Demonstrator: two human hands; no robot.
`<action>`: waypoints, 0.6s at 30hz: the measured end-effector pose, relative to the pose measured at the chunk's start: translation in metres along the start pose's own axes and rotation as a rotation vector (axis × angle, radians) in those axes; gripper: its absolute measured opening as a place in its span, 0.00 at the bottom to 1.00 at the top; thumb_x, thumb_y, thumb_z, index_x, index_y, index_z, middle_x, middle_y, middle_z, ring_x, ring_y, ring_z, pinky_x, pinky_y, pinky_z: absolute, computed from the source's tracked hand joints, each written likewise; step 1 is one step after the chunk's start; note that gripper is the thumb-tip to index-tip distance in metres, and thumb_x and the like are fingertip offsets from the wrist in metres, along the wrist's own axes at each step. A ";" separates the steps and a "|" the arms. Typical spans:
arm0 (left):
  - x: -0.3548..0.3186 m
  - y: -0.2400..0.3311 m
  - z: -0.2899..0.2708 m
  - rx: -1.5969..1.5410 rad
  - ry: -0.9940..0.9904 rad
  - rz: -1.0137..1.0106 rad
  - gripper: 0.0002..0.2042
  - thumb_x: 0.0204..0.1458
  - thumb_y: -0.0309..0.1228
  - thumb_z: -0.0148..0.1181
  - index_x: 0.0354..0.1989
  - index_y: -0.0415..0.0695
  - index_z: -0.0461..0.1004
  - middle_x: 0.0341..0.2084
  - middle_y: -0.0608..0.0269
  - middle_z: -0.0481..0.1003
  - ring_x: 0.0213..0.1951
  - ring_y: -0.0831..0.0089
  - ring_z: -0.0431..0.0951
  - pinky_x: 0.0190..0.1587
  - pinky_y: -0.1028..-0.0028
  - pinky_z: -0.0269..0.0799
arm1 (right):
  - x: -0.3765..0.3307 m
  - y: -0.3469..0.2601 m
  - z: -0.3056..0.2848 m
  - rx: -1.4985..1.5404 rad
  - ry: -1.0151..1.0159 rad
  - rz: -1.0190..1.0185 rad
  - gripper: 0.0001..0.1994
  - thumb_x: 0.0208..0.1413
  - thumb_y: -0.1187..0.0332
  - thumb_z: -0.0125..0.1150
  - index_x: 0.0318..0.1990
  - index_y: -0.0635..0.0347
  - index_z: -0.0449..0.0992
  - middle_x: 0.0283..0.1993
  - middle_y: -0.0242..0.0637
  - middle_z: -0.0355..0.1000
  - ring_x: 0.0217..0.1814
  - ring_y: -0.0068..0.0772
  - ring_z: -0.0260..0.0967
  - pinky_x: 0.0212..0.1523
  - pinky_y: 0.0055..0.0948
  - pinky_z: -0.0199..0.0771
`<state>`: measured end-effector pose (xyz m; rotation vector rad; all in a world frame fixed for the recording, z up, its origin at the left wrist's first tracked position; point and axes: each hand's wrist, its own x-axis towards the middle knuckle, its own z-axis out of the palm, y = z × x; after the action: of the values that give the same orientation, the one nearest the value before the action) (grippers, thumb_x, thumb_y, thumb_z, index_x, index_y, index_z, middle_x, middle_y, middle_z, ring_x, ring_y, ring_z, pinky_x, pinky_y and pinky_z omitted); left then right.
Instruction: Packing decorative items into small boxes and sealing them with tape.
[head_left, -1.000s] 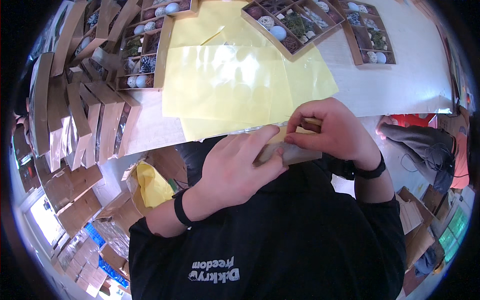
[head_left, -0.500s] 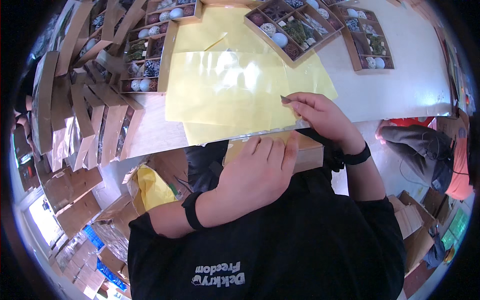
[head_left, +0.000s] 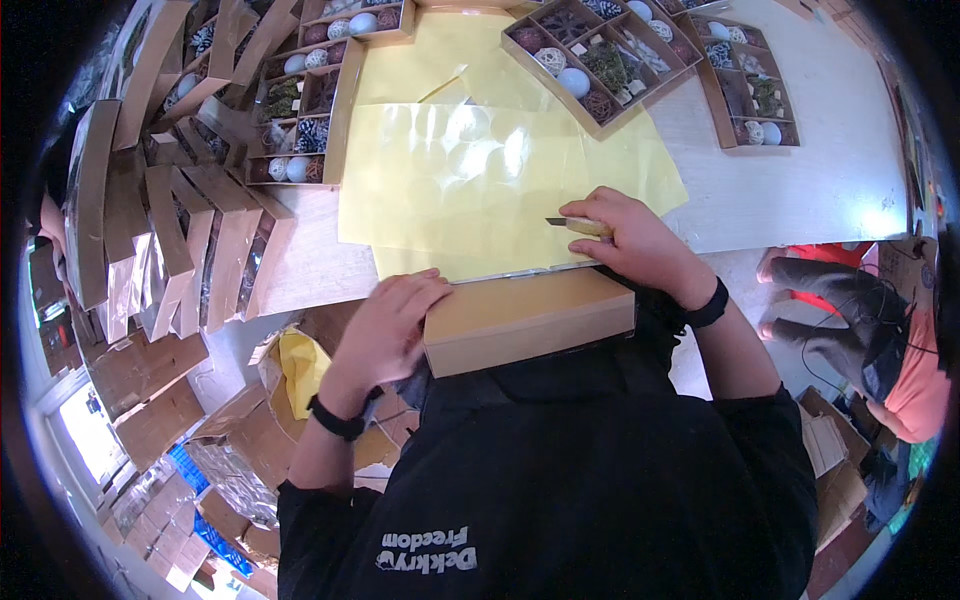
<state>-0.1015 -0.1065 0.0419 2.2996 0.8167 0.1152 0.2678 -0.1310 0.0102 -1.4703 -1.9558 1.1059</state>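
Observation:
A small knife (head_left: 588,227) with a pale yellowish handle is in my right hand (head_left: 640,245), its short dark blade pointing left above the yellow sheets. My left hand (head_left: 385,325) grips the left end of a closed brown cardboard box (head_left: 530,318), fingers bent over its upper corner. The thumb side of that hand is partly hidden. The box stands on edge between my body and the table's front edge. Under the right hand's knife, yellow sheets (head_left: 450,200) lie on the table, and glossy clear film seems to cover part of them.
Compartment boxes of decorative balls, pine cones and moss stand at the back, one in the middle (head_left: 605,65) and another on the right (head_left: 750,85). Several more boxes (head_left: 180,235) lean together at the left. Open cartons (head_left: 235,435) stand below. Another person (head_left: 850,310) is at the right.
My left hand has moved from the box's top to its left end, uncovering the box. My right hand has turned the knife, showing its handle and blade.

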 end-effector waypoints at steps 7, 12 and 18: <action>0.059 0.004 -0.031 0.191 0.134 0.051 0.21 0.51 0.23 0.62 0.55 0.51 0.80 0.56 0.53 0.76 0.57 0.52 0.76 0.59 0.57 0.73 | -0.009 0.000 0.010 -0.187 0.013 -0.018 0.17 0.62 0.70 0.63 0.58 0.57 0.78 0.44 0.43 0.73 0.43 0.48 0.75 0.45 0.40 0.77; 0.106 -0.001 0.013 0.300 0.120 0.231 0.17 0.52 0.34 0.69 0.52 0.57 0.81 0.60 0.56 0.73 0.60 0.53 0.73 0.60 0.58 0.72 | -0.010 -0.013 0.001 -0.346 -0.051 0.024 0.20 0.59 0.70 0.63 0.60 0.54 0.76 0.41 0.41 0.72 0.43 0.47 0.75 0.43 0.41 0.79; 0.116 0.003 0.024 0.281 0.117 0.155 0.15 0.53 0.38 0.70 0.50 0.58 0.83 0.60 0.59 0.72 0.61 0.53 0.70 0.63 0.58 0.68 | -0.019 0.003 0.009 -0.467 0.082 -0.082 0.15 0.58 0.70 0.63 0.53 0.60 0.77 0.41 0.42 0.72 0.44 0.46 0.75 0.43 0.42 0.78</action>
<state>-0.0003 -0.0544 0.0098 2.6421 0.7511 0.2186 0.2687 -0.1511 0.0048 -1.6104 -2.2927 0.5630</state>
